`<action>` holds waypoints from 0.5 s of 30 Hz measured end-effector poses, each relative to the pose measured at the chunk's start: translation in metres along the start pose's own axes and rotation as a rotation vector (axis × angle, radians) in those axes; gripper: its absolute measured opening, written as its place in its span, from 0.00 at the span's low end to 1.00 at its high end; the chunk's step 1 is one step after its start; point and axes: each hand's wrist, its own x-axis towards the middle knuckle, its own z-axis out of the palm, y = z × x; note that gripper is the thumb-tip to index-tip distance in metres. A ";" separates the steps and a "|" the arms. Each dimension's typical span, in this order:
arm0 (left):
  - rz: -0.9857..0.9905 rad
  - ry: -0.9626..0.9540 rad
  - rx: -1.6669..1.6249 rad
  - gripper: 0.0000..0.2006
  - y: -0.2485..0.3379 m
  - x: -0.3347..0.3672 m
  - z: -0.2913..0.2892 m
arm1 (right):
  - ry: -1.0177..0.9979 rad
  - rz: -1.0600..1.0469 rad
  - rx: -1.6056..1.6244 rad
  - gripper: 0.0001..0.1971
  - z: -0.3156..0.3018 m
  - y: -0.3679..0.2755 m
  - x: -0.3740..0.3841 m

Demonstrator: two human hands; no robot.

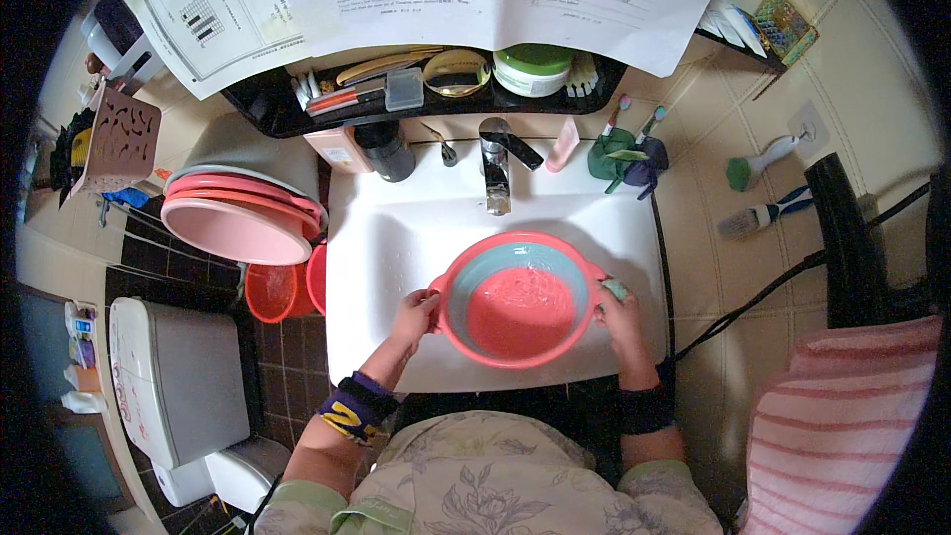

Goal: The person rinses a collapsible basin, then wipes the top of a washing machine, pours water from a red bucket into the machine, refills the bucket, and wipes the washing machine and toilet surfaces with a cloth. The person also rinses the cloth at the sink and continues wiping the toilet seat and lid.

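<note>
Basins [238, 225] lean stacked left of the white sink [381, 267]. Over it, the left hand [416, 315] is closed on one edge of a pink-and-blue basin [518, 302]; the right hand [618, 317] clasps its opposite edge and a small pale-green item [615, 288].

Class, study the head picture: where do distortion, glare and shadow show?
In the head view, the corners go black and grout lines on the beige tiled wall seem bowed; glints show on the rippled water inside the round pink plastic basin with a blue inner band, and on the chrome faucet; a grey shadow lies in the white sink right of the basin.
</note>
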 end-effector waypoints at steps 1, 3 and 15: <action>-0.013 0.012 -0.003 0.14 0.000 0.001 -0.006 | -0.020 -0.002 0.007 0.11 0.008 -0.001 0.000; -0.069 0.047 0.003 0.14 0.003 0.005 -0.014 | -0.093 -0.040 0.033 0.10 0.020 -0.008 0.004; -0.533 -0.356 -0.243 0.10 -0.038 0.015 0.013 | -0.036 -0.086 -0.121 0.16 0.007 -0.078 0.023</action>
